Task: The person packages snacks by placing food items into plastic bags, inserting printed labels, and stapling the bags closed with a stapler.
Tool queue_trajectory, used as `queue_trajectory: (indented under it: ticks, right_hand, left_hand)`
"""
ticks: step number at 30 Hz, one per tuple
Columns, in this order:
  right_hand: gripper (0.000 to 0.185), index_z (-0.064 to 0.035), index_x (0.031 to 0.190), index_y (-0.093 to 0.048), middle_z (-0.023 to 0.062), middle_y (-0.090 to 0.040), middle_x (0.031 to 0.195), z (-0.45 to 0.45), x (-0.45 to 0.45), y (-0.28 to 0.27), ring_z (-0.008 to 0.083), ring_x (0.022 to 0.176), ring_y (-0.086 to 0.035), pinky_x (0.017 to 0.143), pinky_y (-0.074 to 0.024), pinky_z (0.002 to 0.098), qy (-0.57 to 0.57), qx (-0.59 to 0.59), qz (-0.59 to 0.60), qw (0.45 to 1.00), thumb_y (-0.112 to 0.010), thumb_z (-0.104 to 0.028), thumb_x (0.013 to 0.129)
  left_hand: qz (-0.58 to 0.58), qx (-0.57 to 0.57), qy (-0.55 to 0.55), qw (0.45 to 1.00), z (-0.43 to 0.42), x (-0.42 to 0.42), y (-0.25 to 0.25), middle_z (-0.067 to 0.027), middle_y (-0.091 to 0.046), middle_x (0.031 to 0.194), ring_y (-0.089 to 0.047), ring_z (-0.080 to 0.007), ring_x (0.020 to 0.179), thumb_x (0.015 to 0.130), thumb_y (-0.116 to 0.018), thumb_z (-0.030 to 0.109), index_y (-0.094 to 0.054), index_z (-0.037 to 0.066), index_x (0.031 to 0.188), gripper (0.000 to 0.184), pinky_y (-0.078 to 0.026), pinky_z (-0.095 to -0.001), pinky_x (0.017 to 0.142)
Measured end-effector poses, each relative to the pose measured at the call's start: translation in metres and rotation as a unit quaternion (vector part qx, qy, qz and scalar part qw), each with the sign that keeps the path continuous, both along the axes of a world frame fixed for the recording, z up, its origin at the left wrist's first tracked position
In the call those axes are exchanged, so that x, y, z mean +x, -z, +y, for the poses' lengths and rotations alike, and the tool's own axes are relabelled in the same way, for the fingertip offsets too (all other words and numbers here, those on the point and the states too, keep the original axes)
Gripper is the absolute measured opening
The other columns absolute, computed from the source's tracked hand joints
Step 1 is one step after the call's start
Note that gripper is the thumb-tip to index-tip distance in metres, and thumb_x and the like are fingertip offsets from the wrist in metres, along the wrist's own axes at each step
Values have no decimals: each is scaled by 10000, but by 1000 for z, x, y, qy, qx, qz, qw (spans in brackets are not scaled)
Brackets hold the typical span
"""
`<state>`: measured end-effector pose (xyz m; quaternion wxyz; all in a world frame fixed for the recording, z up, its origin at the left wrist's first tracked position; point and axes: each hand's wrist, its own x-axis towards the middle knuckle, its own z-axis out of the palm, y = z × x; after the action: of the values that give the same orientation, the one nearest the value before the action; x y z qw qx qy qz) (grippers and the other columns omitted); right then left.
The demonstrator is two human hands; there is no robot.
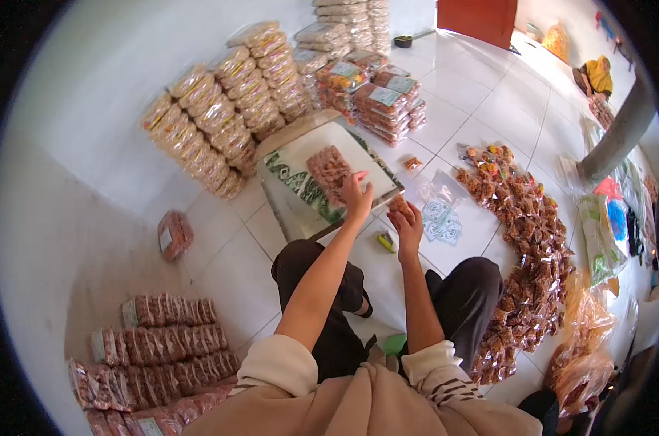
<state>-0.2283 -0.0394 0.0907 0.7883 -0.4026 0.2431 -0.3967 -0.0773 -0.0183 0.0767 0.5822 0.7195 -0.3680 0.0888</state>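
Observation:
A clear pack of brown snacks lies on a low table with a white and green patterned top. My left hand is at the pack's right edge, fingers stretched out and apart, touching it or just beside it. To the right, near the table's corner, my right hand is closed around a small brown snack packet. Below it on the floor lies a yellow-green cutter-like tool, its exact kind unclear. Printed labels and a clear plastic bag lie right of my right hand.
A long heap of small snack packets curves along the right. Stacked packs stand behind the table and along the wall. Rows of packs lie at lower left. A pillar and another person are at far right.

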Motion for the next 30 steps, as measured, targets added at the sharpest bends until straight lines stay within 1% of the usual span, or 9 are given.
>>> queue_trajectory:
  ticks: [3,4,5,10,17,21,23,25,30]
  right_hand:
    - [305,20,1102,-395,143,-549,954,23,-5,51,281,871,-594,785,-514,356,100,104,24,989,-500,6,816]
    - [287,25,1092,-412,131,-544,952,27,-8,64,268,884,-587,784,-515,362,103,181,13,978,-498,-4,819]
    - [271,30,1082,-429,120,-539,949,29,-9,80,255,897,-580,784,-515,368,107,258,3,960,-496,-13,823]
    - [242,27,1083,-473,108,-538,1041,29,-4,97,210,944,-562,871,-471,340,-31,234,-37,971,-461,-85,869]
    - [370,44,1181,-434,117,-533,1093,23,23,76,218,980,-546,883,-453,301,-98,257,-25,961,-522,-49,834]
    - [332,58,1127,-498,87,-590,1027,21,48,70,183,908,-579,785,-454,245,-17,111,83,990,-564,-36,815]
    - [329,51,1095,-533,110,-615,974,26,58,55,176,878,-598,766,-458,258,76,-100,227,966,-596,-58,790]
    - [335,36,1081,-554,115,-638,922,25,70,65,170,827,-615,726,-460,260,124,-120,219,960,-624,-73,772]
    - [332,4,1110,-546,144,-631,956,20,92,67,170,847,-617,727,-473,278,178,-261,247,916,-596,-27,784]
  left_hand:
    - [-57,188,-113,974,48,-8,30,-143,-475,1051,-396,-307,1028,624,-659,169,-438,74,1096,530,-320,-450,859]
    - [-54,206,-76,974,58,-6,47,-199,-346,1216,-290,-359,1151,575,-718,243,-307,117,1258,807,-272,-504,908]
    - [-45,202,-83,975,66,-14,45,-199,-346,1216,-290,-359,1151,575,-718,243,-307,117,1258,807,-272,-504,908]
    - [-23,376,-6,926,83,-35,20,-252,-77,1376,-134,-422,1257,585,-755,223,-52,185,1385,1066,-172,-575,973]
    - [-13,251,-70,965,64,-30,49,-278,-82,1367,-125,-447,1250,713,-639,134,-141,150,1381,833,-158,-563,988]
    - [-66,225,-57,971,62,-22,52,-266,-104,1370,-127,-462,1244,808,-529,204,-296,153,1341,584,-136,-553,999]
    - [-66,214,-47,973,64,-23,48,-245,-115,1378,-123,-468,1243,837,-497,263,-333,161,1328,527,-120,-555,1003]
    - [-98,358,-49,927,70,-23,40,-173,-147,1392,-111,-437,1263,865,-441,360,-342,194,1327,500,-83,-558,1011]
    - [-152,303,-16,941,66,17,28,-85,-244,1377,-167,-325,1285,881,-405,375,-389,191,1293,452,-72,-568,1013]
